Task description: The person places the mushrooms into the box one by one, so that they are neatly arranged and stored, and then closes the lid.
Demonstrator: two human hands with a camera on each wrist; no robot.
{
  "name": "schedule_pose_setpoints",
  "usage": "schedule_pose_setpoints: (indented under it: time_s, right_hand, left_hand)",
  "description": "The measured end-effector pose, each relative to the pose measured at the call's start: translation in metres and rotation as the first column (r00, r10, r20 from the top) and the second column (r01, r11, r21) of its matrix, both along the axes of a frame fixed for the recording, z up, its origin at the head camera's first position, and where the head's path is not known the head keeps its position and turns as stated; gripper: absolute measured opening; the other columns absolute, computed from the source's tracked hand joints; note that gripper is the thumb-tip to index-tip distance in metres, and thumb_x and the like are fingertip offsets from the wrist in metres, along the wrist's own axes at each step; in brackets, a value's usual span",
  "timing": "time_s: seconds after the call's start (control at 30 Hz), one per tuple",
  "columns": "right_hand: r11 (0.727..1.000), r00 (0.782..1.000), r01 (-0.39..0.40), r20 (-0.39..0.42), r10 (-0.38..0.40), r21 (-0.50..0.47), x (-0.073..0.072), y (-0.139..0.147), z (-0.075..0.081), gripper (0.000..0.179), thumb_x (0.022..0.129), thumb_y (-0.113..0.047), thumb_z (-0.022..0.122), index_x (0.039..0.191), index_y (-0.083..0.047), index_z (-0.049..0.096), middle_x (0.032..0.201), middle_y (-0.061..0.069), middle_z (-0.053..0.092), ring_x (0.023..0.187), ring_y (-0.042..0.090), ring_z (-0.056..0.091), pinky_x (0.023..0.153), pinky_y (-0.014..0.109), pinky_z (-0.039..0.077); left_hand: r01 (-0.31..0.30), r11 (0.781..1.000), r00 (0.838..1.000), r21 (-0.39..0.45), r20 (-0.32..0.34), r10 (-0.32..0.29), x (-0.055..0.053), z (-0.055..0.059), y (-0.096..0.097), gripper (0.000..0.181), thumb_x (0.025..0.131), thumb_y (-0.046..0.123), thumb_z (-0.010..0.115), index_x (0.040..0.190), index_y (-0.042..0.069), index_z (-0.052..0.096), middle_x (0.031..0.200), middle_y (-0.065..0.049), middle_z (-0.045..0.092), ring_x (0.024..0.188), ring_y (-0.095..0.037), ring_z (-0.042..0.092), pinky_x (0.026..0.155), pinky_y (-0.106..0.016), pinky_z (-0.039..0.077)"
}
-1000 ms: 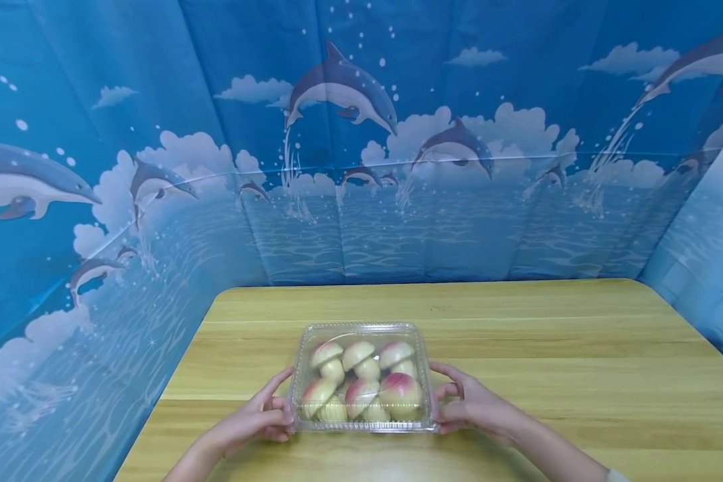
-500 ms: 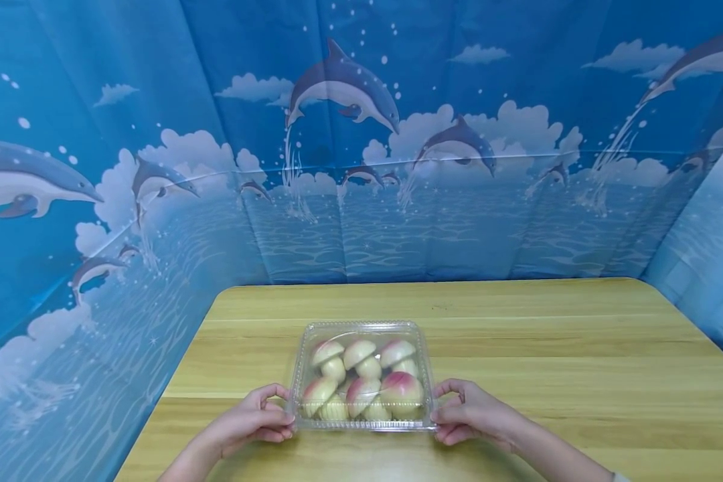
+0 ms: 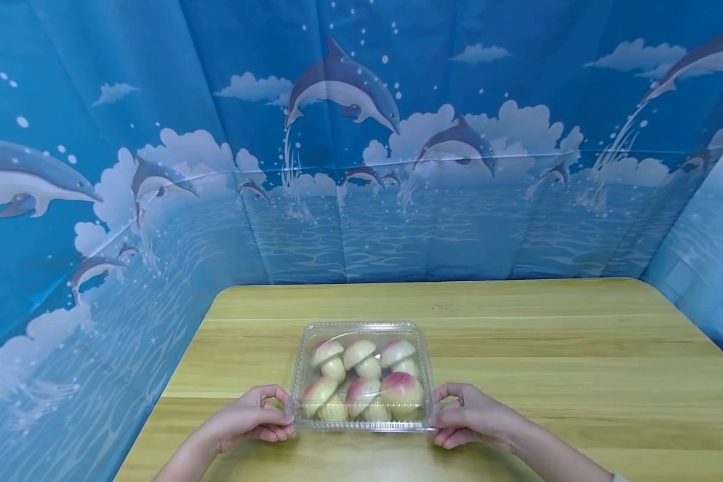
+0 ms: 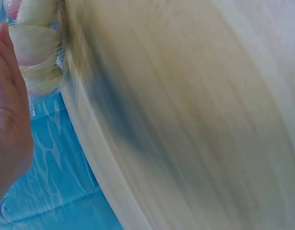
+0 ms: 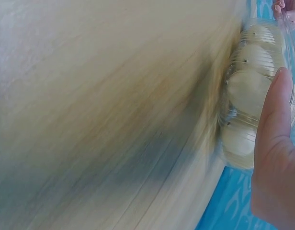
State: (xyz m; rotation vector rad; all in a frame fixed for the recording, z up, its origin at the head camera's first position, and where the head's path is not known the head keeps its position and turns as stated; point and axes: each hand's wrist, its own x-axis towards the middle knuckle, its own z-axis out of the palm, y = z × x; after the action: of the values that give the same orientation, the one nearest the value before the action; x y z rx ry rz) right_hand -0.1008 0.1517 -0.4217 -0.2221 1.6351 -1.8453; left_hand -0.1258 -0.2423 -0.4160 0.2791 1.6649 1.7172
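Observation:
A clear plastic clamshell box (image 3: 361, 327) with a ribbed rim sits near the front of the table in the head view, its lid down. Inside are several pale, mushroom-shaped pieces (image 3: 401, 391) with pink-tinged caps, in two rows. My left hand (image 3: 250, 416) pinches the rim at the near left corner, thumb on top and fingers bent beneath. At the near right corner, my right hand (image 3: 472, 416) pinches the rim the same way. In the right wrist view, the thumb (image 5: 277, 110) lies along the box's side; the left wrist view catches only the box's edge.
The wood-grain table (image 3: 548, 348) has rounded far corners and stretches away beyond the box and to the right. Blue dolphin-printed cloth (image 3: 361, 227) hangs behind it and along both sides.
Both hands have drawn their index fingers back from the box's sides and now pinch nearer its front corners. The box has stayed almost where it was.

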Motion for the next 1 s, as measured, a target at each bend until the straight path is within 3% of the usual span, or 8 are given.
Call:
schedule_pose_setpoints:
  time_s: [0.27,1.0]
  right_hand:
    - [1.0,1.0,-0.017,0.009,0.017,-0.01,-0.0002,0.0013,-0.0002,0.036,0.083,-0.003,0.06,0.11,0.007,0.039,0.076,0.012,0.066,0.062,0.012,0.065,0.059,0.023,0.054]
    - [0.997,0.998,-0.051,0.023,0.052,-0.057,-0.002,-0.001,-0.0018,0.027,0.084,-0.001,0.06,0.105,0.005,0.044,0.075,0.009,0.067,0.061,0.009,0.065,0.058,0.021,0.053]
  left_hand:
    - [0.036,0.999,0.999,0.014,-0.009,-0.036,-0.001,0.0027,-0.0014,0.016,0.087,0.003,0.059,0.098,0.001,0.047,0.076,-0.006,0.069,0.064,-0.005,0.064,0.059,-0.017,0.052]
    - [0.022,1.0,0.999,-0.021,-0.032,-0.022,-0.0018,0.0049,0.0013,0.018,0.085,-0.001,0.058,0.098,0.002,0.046,0.069,-0.003,0.068,0.055,0.0,0.057,0.05,-0.01,0.045]
